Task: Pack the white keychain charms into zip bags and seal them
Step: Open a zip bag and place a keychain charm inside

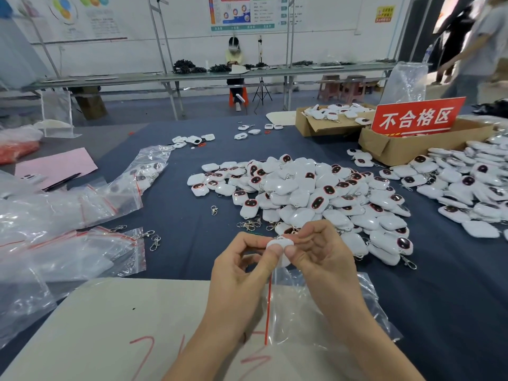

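My left hand (242, 266) and my right hand (319, 257) pinch one white keychain charm (280, 244) between thumbs and fingers, just above the near edge of the dark blue cloth. A clear zip bag (302, 306) with a red seal strip hangs below the charm, between my wrists; whether a hand grips the bag I cannot tell. A large heap of white charms (302, 193) with dark oval faces lies straight ahead. Loose metal clasps (248, 224) sit at the heap's near edge.
Empty zip bags (68, 254) and filled bags (137, 174) lie at left. A white board with red marks (115, 325) is under my arms. More charms (472, 185) pile at right, beside cardboard boxes (406, 147) with a red sign (416, 116). A pink sheet (55, 166) lies far left.
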Tool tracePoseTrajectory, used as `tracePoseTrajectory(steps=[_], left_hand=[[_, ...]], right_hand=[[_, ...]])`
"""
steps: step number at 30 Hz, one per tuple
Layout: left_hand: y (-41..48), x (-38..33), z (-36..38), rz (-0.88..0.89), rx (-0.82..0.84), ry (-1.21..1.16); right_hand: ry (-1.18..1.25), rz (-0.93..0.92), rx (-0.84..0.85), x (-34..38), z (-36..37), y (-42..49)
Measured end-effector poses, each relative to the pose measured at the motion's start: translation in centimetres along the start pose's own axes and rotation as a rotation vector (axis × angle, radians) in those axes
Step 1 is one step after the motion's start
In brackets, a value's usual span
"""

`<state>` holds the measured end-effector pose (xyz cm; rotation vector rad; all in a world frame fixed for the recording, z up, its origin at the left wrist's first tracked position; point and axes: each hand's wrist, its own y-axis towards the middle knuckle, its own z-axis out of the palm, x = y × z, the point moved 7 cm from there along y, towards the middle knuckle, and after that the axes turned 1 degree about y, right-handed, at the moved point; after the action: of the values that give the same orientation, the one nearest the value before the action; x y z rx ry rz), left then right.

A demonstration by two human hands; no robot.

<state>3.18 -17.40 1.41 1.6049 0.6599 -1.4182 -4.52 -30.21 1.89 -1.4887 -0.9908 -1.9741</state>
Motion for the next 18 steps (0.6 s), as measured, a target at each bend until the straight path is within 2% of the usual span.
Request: tracePoseTrajectory(steps=[8, 11, 15, 18], left_hand=[[0.1, 0.0, 0.3, -0.007, 0.023, -0.046], [0.2, 0.4, -0.4, -0.082, -0.049, -0.117], [0.3, 0.9, -0.7, -0.187, -0.087, -0.23], [0.4, 0.8, -0.6, -0.18, -0.032, -0.252]], right_hand=[[0.114, 0.001, 0.015, 0.8, 0.1, 0.1], [-0.031, 0.013, 0.068, 0.2, 0.3, 0.0], [-0.412, -0.216, 0.209, 0.4, 1.3, -0.6], [-0.286, -0.175, 0.134, 0.3, 0.9, -0.4]])
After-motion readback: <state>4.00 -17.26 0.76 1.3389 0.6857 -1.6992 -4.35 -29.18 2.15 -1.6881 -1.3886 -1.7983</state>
